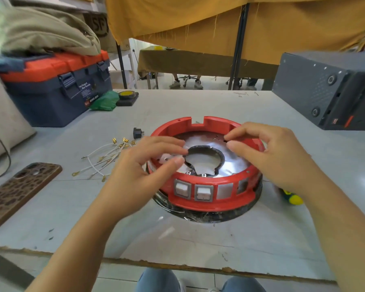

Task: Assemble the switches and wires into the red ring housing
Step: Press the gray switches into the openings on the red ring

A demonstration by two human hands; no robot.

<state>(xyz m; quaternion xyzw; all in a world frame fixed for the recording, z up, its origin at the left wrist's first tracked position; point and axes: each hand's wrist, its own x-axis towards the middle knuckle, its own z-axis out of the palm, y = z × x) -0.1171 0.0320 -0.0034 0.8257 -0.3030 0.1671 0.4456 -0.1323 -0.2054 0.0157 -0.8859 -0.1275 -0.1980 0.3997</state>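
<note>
The red ring housing [204,165] sits at centre frame on the grey table [177,239], two white rocker switches [193,191] in its near wall. Both hands hover over it, fingers loosely curled, holding nothing: left hand [143,163], right hand [270,152]. The wires [105,157] lie loose just left; bare tabletop runs to the chipped front edge.

Bright, even daylight; glare on the metal plate [236,159], wide-angle bending at edges, slight motion blur.
</note>
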